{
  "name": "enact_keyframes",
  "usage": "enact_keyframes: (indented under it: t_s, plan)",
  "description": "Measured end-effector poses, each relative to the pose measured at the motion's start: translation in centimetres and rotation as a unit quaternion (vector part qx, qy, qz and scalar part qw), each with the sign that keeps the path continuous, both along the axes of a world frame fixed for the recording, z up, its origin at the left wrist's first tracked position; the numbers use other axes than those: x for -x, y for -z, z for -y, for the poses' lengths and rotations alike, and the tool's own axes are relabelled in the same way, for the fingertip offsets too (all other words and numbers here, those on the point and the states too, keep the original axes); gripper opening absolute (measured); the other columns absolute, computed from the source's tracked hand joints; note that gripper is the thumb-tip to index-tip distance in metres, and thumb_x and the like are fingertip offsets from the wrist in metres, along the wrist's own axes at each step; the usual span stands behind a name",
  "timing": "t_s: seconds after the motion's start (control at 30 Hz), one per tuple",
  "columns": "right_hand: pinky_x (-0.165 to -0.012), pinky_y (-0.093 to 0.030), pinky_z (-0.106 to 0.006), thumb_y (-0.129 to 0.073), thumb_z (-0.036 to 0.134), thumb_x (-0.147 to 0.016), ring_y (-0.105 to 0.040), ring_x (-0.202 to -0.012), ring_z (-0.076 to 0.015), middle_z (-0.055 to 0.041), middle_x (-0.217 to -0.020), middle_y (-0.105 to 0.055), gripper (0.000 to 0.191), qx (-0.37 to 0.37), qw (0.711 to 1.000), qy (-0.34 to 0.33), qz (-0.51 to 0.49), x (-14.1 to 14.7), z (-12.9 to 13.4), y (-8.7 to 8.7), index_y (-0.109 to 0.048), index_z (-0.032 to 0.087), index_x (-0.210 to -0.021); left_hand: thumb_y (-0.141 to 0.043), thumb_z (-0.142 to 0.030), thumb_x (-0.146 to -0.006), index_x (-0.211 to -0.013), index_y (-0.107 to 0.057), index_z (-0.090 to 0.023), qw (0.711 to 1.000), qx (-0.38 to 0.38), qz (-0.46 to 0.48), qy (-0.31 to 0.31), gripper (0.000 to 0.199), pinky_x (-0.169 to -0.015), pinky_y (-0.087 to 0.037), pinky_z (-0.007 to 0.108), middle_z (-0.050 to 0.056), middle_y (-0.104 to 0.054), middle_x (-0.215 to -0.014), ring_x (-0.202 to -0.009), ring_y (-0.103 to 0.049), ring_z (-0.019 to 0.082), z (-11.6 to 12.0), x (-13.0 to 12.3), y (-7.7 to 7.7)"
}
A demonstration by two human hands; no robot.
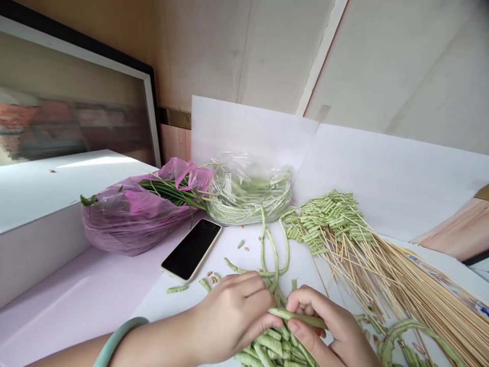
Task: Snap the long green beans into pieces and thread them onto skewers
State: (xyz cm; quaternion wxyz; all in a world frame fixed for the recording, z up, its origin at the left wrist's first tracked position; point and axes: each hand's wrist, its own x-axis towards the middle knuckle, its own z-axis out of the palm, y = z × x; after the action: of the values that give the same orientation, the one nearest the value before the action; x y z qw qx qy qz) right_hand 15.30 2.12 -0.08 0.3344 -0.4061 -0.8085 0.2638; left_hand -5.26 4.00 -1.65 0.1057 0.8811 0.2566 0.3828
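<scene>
A green bean piece is held between both hands above a pile of cut bean pieces. My left hand, with a pale green bangle on its wrist, is closed with its thumb and fingers at the left end of the piece. The fingers of my right hand pinch the same piece farther right. Long uncut beans run from behind the hands back to a clear plastic bag full of long beans.
Skewered bean pieces on wooden sticks lie at right. A black-screened phone and a purple bag with green stalks lie at left. Loose beans sit at the lower right, before white panels.
</scene>
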Motion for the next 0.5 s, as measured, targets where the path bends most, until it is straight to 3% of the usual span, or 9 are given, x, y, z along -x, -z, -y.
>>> enact_keyframes:
  t_s: [0.17,0.27,0.33,0.43,0.5]
  plan:
    - [-0.052,-0.048,-0.020,-0.054,0.032,-0.093,-0.062,-0.060,-0.0148,-0.0002,-0.069,-0.063,0.012,-0.108,0.992,-0.036,0.049,0.0,-0.2,-0.4,-0.062,0.023,-0.091,-0.032,-0.037,-0.100,-0.076,-0.051,-0.018,0.999,-0.035,-0.005,0.006,0.036,-0.056,-0.036,0.026,0.003,-0.052,-0.066,-0.061,-0.046,0.014,0.1,0.0,-0.2]
    - [-0.047,-0.045,-0.021,-0.046,0.036,-0.098,-0.057,-0.054,-0.0145,-0.0005,-0.062,-0.060,0.027,-0.195,0.976,-0.049,0.082,0.2,-0.2,-1.0,-0.062,0.021,-0.083,-0.032,-0.037,-0.100,-0.072,-0.052,-0.017,0.998,-0.052,-0.016,0.009,0.039,-0.052,-0.034,0.026,0.002,-0.052,-0.064,-0.057,-0.043,0.014,0.1,-0.1,-0.6]
    - [-0.045,-0.042,-0.023,-0.042,0.030,-0.099,-0.054,-0.052,-0.0139,-0.0002,-0.058,-0.058,0.033,-0.230,0.963,-0.055,0.126,0.4,-0.1,-1.4,-0.060,0.020,-0.074,-0.034,-0.034,-0.099,-0.066,-0.052,-0.016,0.996,-0.081,-0.039,0.020,0.042,-0.048,-0.032,0.027,0.002,-0.050,-0.060,-0.054,-0.040,0.014,0.1,-0.1,-0.8]
    - [-0.042,-0.033,-0.026,-0.045,0.019,-0.094,-0.047,-0.045,-0.0129,0.0021,-0.048,-0.050,0.036,-0.316,0.925,-0.053,0.202,0.8,0.2,-1.3,-0.052,0.021,-0.059,-0.037,-0.028,-0.099,-0.060,-0.050,-0.017,0.985,-0.122,-0.102,0.071,0.043,-0.046,-0.030,0.029,0.002,-0.049,-0.057,-0.052,-0.038,0.014,0.0,-0.1,-1.0]
    - [-0.041,-0.027,-0.029,-0.045,0.017,-0.092,-0.043,-0.043,-0.0126,0.0033,-0.045,-0.044,0.039,-0.374,0.892,-0.064,0.245,0.8,0.4,-0.2,-0.048,0.022,-0.054,-0.041,-0.023,-0.097,-0.061,-0.050,-0.017,0.976,-0.116,-0.153,0.106,0.038,-0.047,-0.031,0.030,0.002,-0.050,-0.057,-0.053,-0.040,0.014,0.2,-0.2,-0.9]
